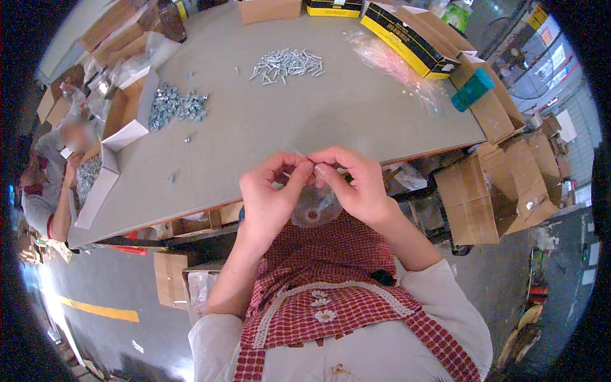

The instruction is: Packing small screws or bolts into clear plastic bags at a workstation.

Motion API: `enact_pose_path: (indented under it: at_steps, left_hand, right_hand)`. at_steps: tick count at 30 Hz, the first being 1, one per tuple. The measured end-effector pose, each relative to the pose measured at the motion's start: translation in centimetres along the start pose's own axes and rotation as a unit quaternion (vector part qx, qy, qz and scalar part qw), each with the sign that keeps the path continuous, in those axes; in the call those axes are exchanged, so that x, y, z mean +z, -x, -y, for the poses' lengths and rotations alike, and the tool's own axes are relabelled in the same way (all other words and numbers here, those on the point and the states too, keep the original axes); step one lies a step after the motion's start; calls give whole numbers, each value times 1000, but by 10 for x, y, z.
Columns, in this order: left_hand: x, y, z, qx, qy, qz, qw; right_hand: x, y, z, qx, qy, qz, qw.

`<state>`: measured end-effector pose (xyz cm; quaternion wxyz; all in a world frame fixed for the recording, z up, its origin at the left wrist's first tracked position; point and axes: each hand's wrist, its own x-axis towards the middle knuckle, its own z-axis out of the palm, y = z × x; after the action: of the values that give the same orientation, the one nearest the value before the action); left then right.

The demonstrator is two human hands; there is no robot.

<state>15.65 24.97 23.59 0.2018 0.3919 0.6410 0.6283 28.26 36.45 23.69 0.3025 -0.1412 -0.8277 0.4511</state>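
Observation:
Just off the table's near edge, my left hand [270, 188] and my right hand [356, 181] meet, thumbs and forefingers pinched together. Between them they grip the top of a small clear plastic bag [316, 207], which hangs down in front of my checked apron. Its contents are hard to make out. Beyond my hands lies a loose pile of silver screws [287, 63]. To the left is a heap of small metal fittings [178, 105], with a single one [188, 139] apart from it. At the right, a spread of clear plastic bags [401, 63] rests on the tabletop.
The grey table [235, 134] fills the middle. A black and yellow box [407, 38] and a teal container [473, 90] are at its right. An open carton [474, 197] stands beside the right edge. Across the left corner, a person [60, 172] sits by a white tray of metal parts [95, 184].

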Motion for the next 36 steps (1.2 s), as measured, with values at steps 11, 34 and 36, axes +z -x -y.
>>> enact_pose_path:
  at_steps: [11,34,36]
  left_hand:
    - [0,0,14,-12,27,-8,1000]
    - [0,10,13,78,-6,-8,997]
    - [-6,10,11,39,-47,51,997]
  right_hand:
    - [4,-1,5,-32,62,0,998]
    - [-10,-1,7,-26,105,56,993]
    - [-9,1,9,-38,103,62,992]
